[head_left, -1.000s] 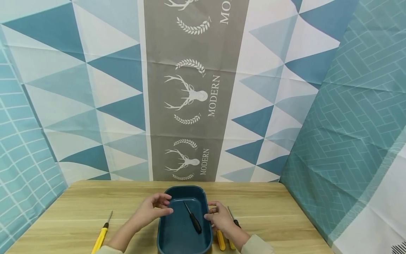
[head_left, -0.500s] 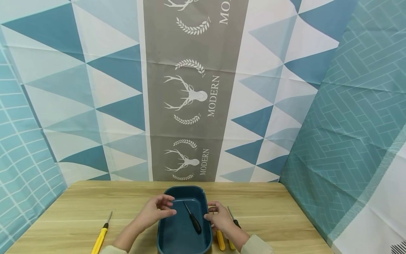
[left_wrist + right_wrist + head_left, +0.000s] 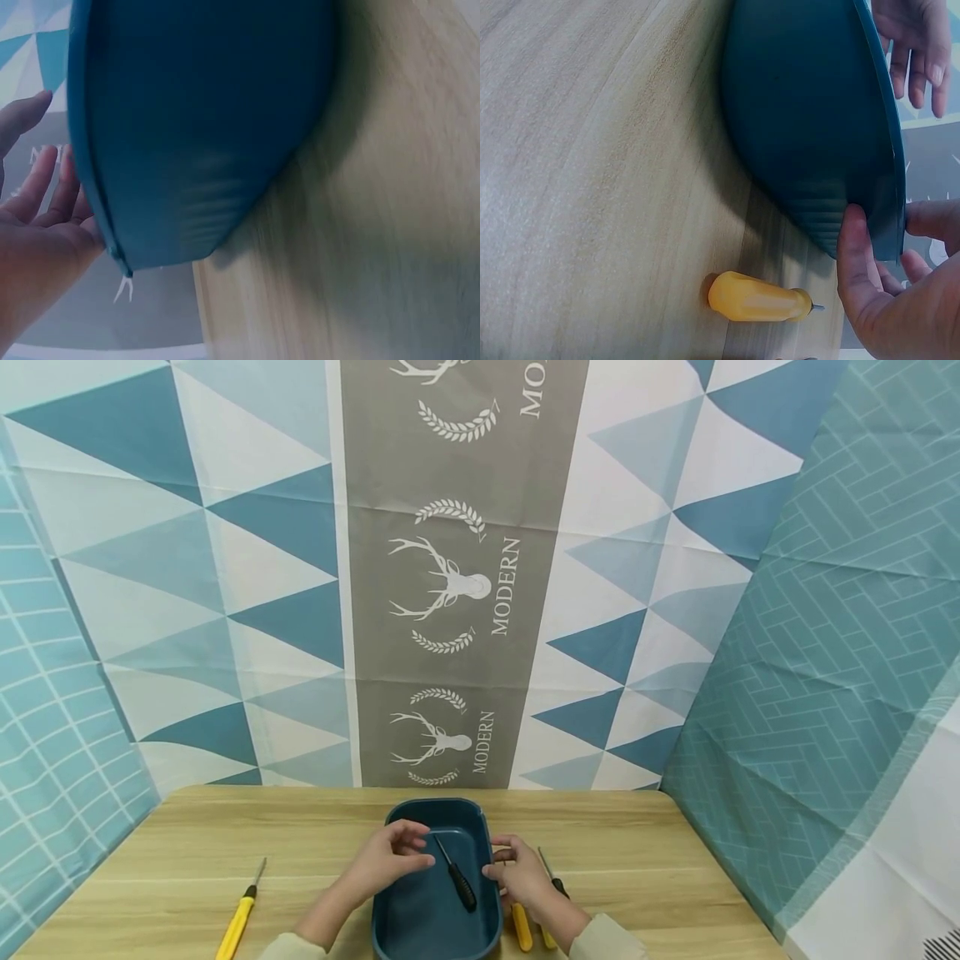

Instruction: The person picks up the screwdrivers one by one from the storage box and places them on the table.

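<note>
A dark blue plastic bin [image 3: 420, 931] stands on the wooden table. Inside it lies a black-handled screwdriver [image 3: 462, 888], its shaft pointing away from me. My left hand [image 3: 386, 862] hovers over the bin's left side, fingers loosely bent, holding nothing, a little left of the screwdriver's tip. My right hand [image 3: 521, 875] grips the bin's right wall; the right wrist view shows its fingers [image 3: 855, 236] on both sides of the rim. Beside that hand lie a yellow-handled screwdriver [image 3: 522, 928] and another with a black collar [image 3: 559, 887], partly hidden by the wrist.
A yellow-and-black screwdriver [image 3: 238, 922] lies on the table [image 3: 315, 827] to the left, tip pointing away. Behind the table's far edge hangs a patterned cloth [image 3: 442, 735]. A teal cloth [image 3: 810, 710] hangs on the right side.
My left hand has moved to the right, from the bin's left rim to farther over its inside. My right hand, the bin and the screwdrivers have stayed put.
</note>
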The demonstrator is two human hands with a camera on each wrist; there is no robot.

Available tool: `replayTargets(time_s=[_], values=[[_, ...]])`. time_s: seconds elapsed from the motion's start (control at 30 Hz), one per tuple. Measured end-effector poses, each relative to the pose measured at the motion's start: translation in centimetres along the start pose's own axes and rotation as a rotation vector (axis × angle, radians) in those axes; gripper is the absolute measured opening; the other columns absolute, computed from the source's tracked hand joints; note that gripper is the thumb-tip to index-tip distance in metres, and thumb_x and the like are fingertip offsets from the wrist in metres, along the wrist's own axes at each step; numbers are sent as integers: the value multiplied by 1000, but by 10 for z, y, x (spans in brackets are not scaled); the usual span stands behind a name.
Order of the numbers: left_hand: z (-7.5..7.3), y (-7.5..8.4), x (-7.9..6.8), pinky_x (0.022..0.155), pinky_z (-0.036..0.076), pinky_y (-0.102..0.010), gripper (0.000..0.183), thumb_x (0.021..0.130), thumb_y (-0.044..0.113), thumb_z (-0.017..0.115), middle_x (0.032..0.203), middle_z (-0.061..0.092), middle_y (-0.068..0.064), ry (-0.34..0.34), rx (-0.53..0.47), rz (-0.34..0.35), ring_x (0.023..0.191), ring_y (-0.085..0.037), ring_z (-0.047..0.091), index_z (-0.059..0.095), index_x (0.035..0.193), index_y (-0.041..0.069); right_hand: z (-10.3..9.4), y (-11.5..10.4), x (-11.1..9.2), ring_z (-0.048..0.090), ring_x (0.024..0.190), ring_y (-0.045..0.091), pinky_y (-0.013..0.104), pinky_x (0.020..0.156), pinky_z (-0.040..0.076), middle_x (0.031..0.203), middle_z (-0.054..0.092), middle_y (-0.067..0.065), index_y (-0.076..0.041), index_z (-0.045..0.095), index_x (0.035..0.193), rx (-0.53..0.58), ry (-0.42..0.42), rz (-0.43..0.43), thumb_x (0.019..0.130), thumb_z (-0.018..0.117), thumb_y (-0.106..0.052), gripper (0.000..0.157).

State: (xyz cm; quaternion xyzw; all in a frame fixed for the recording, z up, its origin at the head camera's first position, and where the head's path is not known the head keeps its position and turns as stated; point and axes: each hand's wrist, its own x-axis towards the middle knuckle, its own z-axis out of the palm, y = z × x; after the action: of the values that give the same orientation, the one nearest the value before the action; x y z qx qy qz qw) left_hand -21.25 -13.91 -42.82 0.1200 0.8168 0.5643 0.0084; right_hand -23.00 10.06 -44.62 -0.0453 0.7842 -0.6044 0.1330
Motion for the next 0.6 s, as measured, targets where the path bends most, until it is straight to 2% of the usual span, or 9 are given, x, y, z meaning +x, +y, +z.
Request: replayTargets(time_s=[0.27,0.6], values=[[14,1,4,70,50,-28,42,78,19,74,101,62,-15,20,26,-13,85,-17,58,59,111,-1,0,-1,-1,57,71,19,27,53,49,105,55,12,-2,45,130,-9,3,-6,86,61,-5,47],[27,0,7,67,50,-31,42,77,15,74,96,61,-14,39,19,-70,82,-16,56,58,111,-4,0,-2,-1,58,72,20,30,55,51,103,58,12,-3,45,130,-24,3,3,87,61,-5,47]])
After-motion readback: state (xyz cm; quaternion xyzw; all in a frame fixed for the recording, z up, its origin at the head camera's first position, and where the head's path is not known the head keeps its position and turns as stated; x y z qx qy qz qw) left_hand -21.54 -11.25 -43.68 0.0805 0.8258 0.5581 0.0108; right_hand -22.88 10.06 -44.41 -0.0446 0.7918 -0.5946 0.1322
